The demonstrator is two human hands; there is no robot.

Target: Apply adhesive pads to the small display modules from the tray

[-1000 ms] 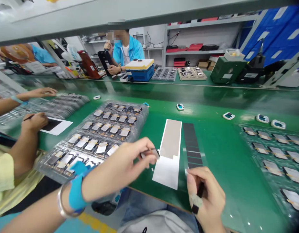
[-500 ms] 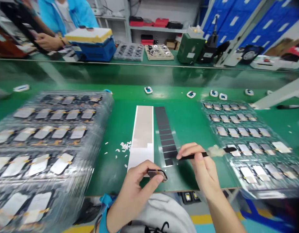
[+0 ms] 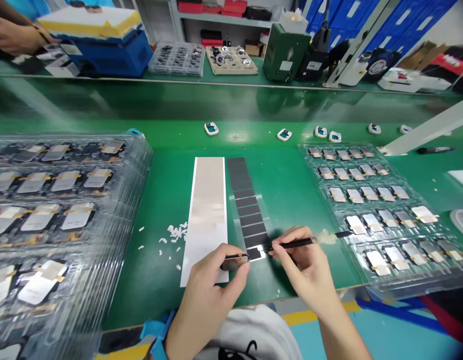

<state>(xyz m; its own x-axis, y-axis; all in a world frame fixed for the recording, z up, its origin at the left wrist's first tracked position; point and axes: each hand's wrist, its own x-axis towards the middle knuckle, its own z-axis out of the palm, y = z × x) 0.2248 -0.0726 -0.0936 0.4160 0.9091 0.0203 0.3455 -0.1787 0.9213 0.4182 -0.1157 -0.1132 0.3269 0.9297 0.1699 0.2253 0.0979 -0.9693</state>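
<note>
My left hand (image 3: 212, 287) pinches a small flat screen module (image 3: 234, 261) with dark edges and rounded corners, tilted on its side above the lower end of a white sheet (image 3: 204, 250) with a beige upper part. My right hand (image 3: 306, 257) is closed on a slim black tool (image 3: 297, 243), held like a pen, with a pale wrapping round its rear part. The front tip of the tool meets the lower right edge of a clear strip carrying black rectangular stickers (image 3: 254, 229). Whether the tip has picked up a sticker, I cannot make out.
Stacked clear trays of screen modules (image 3: 103, 225) stand on the left, and another tray (image 3: 351, 210) lies on the right. Small white scraps (image 3: 176, 231) are scattered beside the sheet. White watch-like cases (image 3: 211, 128) lie along the back. Another person's hand (image 3: 13, 36) shows beyond the shelf.
The right hand has moved down and left, bringing the tool's tip to the bottom of the sticker strip. My left hand still holds the module. The view has shifted slightly.
</note>
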